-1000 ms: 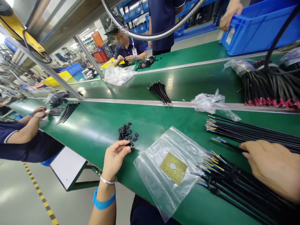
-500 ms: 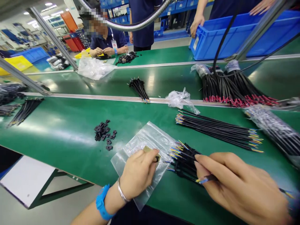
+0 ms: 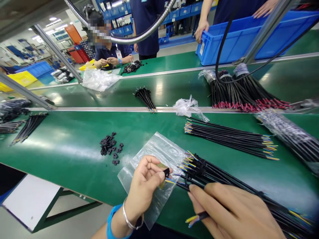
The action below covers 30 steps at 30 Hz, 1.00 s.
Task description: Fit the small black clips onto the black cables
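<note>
My left hand [image 3: 147,182] pinches a small black plastic piece [image 3: 166,172] between thumb and fingers, over a clear zip bag [image 3: 154,146]. A tan patch, partly hidden, shows on the bag behind the fingers. My right hand [image 3: 231,209] is closed on a black cable [image 3: 183,186], its bared blue and yellow wire ends close to the black piece; whether they touch I cannot tell. A second cable end [image 3: 198,219] sticks out under the right fingers. Beyond that hand lies a bundle of black cables [image 3: 224,176] with small black pieces on them.
A pile of small black pieces [image 3: 109,144] lies left on the green bench [image 3: 74,142]. More cables [image 3: 224,139] and a wrapped bundle [image 3: 286,136] are at right. Red-ended cables [image 3: 231,89] lie beyond the metal rail. Across, a person's hand grips a blue crate [image 3: 224,43].
My right hand has moved left and down, bringing the cable's wire ends toward my left hand. The left hand has turned, so the black piece now shows more.
</note>
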Each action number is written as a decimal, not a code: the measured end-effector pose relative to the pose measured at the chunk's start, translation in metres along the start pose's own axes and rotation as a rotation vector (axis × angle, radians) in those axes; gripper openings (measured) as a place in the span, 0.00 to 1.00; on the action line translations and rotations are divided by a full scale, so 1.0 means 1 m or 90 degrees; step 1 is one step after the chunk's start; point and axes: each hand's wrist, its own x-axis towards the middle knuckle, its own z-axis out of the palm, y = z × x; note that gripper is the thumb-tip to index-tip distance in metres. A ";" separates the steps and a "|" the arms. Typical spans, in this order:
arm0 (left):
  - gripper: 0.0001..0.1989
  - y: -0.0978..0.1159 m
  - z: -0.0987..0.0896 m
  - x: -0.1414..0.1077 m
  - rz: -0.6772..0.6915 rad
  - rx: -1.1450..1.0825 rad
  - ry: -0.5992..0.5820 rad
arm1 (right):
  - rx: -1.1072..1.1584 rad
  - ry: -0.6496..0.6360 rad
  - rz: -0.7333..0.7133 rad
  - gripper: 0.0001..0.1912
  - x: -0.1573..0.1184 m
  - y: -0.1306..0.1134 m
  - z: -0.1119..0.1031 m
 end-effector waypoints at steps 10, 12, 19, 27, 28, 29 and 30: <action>0.15 0.018 0.018 -0.008 -0.048 -0.185 0.020 | -0.020 -0.003 -0.014 0.12 0.000 0.001 0.002; 0.15 0.018 0.018 -0.009 -0.049 -0.187 0.020 | -0.013 -0.013 -0.027 0.13 0.001 0.000 0.000; 0.16 0.007 0.012 -0.012 -0.028 -0.187 -0.018 | -0.023 -0.011 -0.043 0.14 0.005 -0.002 -0.005; 0.26 -0.002 0.012 -0.013 -0.084 -0.245 -0.092 | 0.015 0.012 -0.041 0.12 0.010 -0.006 -0.002; 0.23 -0.002 0.013 -0.013 -0.098 -0.252 -0.102 | 0.004 0.015 -0.045 0.12 0.009 -0.006 -0.003; 0.20 -0.003 0.013 -0.013 -0.104 -0.257 -0.113 | -0.009 0.013 -0.048 0.11 0.008 -0.005 -0.004; 0.18 -0.005 0.014 -0.013 -0.105 -0.257 -0.123 | -0.022 0.011 -0.053 0.12 0.008 -0.005 -0.005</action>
